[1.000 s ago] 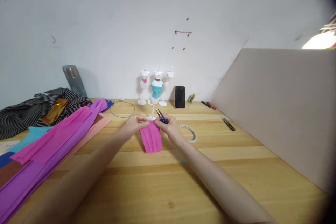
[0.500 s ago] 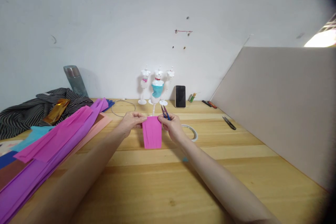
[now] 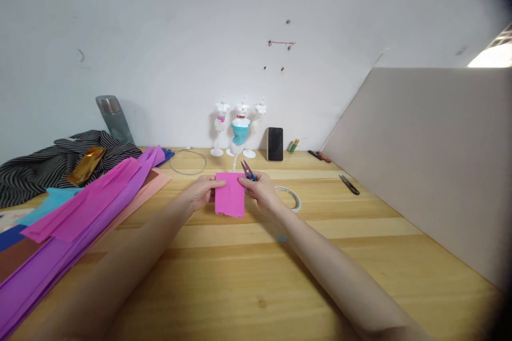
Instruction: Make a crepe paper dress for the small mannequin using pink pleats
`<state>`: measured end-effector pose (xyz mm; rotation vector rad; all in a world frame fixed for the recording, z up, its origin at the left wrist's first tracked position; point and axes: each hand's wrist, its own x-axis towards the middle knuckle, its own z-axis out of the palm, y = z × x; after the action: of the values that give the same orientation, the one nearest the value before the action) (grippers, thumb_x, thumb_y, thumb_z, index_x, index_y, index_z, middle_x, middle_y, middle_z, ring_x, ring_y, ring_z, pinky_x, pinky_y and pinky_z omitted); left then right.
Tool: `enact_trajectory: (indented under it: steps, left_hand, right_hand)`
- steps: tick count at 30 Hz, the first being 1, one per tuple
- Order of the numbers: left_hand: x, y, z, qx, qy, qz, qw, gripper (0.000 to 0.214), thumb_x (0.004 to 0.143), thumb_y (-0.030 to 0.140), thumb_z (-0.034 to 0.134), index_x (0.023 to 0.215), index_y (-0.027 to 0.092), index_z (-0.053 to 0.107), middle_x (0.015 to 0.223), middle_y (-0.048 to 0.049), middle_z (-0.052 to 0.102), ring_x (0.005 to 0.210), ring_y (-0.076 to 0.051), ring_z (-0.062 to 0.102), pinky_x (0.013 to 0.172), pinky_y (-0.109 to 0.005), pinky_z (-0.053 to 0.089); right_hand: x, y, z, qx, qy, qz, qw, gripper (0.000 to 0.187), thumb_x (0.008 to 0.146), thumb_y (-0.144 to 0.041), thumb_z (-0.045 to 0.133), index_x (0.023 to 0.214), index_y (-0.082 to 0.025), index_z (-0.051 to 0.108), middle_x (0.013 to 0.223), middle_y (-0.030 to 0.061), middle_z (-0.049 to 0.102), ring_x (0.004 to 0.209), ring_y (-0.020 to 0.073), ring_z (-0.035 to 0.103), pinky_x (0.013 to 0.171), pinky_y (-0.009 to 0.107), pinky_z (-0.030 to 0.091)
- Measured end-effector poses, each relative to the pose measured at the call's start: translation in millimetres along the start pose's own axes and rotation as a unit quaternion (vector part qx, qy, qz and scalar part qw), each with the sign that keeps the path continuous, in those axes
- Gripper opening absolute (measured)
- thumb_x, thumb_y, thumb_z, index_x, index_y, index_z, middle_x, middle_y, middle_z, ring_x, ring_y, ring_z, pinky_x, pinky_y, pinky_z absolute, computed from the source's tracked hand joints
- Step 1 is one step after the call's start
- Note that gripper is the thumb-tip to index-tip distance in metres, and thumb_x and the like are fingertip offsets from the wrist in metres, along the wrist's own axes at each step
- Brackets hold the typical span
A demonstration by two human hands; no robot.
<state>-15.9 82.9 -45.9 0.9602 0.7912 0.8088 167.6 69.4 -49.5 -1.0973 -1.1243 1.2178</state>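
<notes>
Between my hands hangs a small pink piece of crepe paper, upright, its lower edge slightly ragged. My left hand pinches its upper left side with the thumb in front. At the upper right, my right hand pinches the same piece. Small snips with blue handles are also in that right hand, blades pointing up. Just behind the paper stands a white mini dress form wrapped in turquoise paper, with a red band at the neck; its base is hidden.
Two more dress forms stand behind, by the wall. A tape roll lies right of my hand, dark snips farther right. A phone leans on the wall. Crepe paper sheets, striped cloth and a flask lie left.
The pink paper has been turned in my fingers: its lower edge was straight and now looks ragged. My thumbs now lie lower on its front. The snips stay in my right hand.
</notes>
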Motion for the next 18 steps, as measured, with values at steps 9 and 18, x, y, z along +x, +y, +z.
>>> enact_trajectory:
  steps: [9,18]
  left_hand:
    - [4,-3,-6.2,0.016,-0.012,-0.003,1.000,0.033,0.062,0.032,0.081,0.086,0.012,0.072,0.080,-0.0107,0.074,0.072,-0.021,0.067,0.068,-0.029,0.048]
    - [4,-11,0.7,0.025,0.019,0.008,0.999,0.035,0.063,0.037,0.081,0.086,0.013,0.069,0.076,-0.0089,0.072,0.069,-0.020,0.066,0.065,-0.029,0.049]
  right_hand:
    - [2,0,-4,0.045,-0.040,0.076,0.995,0.036,0.053,-0.032,0.080,0.055,-0.019,0.046,0.040,-0.0106,0.032,0.035,0.0019,0.018,0.037,0.021,0.006]
    - [-1,0,-2,0.055,-0.060,0.067,0.994,0.032,0.059,-0.033,0.075,0.055,-0.019,0.046,0.040,-0.0102,0.033,0.034,0.0022,0.017,0.037,0.023,0.007]
